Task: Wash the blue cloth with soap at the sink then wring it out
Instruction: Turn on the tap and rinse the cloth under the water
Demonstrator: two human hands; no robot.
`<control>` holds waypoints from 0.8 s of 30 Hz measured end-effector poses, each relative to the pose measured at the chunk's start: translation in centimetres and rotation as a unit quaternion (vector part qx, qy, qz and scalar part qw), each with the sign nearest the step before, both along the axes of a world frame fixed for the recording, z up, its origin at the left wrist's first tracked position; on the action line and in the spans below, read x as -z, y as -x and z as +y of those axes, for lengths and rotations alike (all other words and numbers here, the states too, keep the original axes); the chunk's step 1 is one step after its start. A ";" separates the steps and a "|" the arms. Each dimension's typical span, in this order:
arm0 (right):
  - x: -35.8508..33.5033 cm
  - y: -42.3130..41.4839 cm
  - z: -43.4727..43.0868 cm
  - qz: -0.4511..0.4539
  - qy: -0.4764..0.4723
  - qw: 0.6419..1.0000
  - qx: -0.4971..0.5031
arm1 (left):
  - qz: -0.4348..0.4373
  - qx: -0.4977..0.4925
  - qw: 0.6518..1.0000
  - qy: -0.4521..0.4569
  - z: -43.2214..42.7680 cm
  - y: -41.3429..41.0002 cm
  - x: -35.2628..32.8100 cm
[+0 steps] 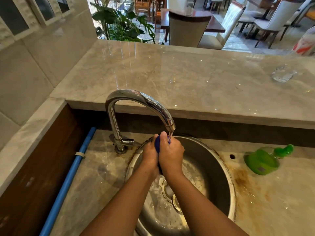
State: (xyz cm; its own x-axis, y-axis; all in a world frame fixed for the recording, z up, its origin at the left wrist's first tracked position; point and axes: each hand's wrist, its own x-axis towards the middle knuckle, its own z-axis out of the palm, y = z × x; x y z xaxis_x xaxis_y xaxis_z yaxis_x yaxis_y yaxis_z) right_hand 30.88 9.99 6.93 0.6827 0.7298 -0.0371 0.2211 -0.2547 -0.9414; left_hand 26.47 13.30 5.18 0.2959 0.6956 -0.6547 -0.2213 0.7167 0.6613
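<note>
The blue cloth [157,144] is bunched up between both hands, only a small part of it showing. My left hand [150,155] and my right hand [171,155] grip it together above the round steel sink [216,160]. Water runs from the spout of the chrome tap [136,97] onto the cloth and my right hand. A green soap bottle [262,160] lies on its side on the counter to the right of the sink. Water pools around the drain [168,190] below my wrists.
A raised marble ledge [187,74] runs behind the sink, with a clear glass [283,74] at its right. A blue pipe [71,171] lies along the left wall. The counter [272,201] around the sink is wet and rust-stained. Chairs and plants stand beyond the ledge.
</note>
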 end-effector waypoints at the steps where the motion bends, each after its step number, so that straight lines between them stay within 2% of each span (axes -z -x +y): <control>1: 0.0 -0.2 0.2 -0.006 0.016 1.000 0.006 | 0.003 0.001 1.000 -0.001 0.1 -0.1 0.0; 11: 2.3 -2.6 1.2 -0.043 0.098 0.994 0.003 | 0.056 -0.016 0.998 -0.010 -0.5 -0.1 0.6; 17: 4.0 -3.9 1.6 -0.018 0.123 0.992 0.022 | 0.101 0.022 0.992 -0.071 -1.3 0.0 0.2; 19: 4.0 -3.9 1.7 0.000 0.128 0.991 0.028 | 0.079 0.010 0.994 -0.078 -1.7 0.3 0.0; 22: 2.5 -4.6 1.5 0.092 0.070 0.992 0.043 | 0.040 -0.027 0.996 -0.078 -1.0 1.3 -1.4; 24: 1.0 -5.3 0.5 0.099 0.025 0.995 0.023 | 0.054 -0.021 0.991 -0.123 0.0 1.6 -2.1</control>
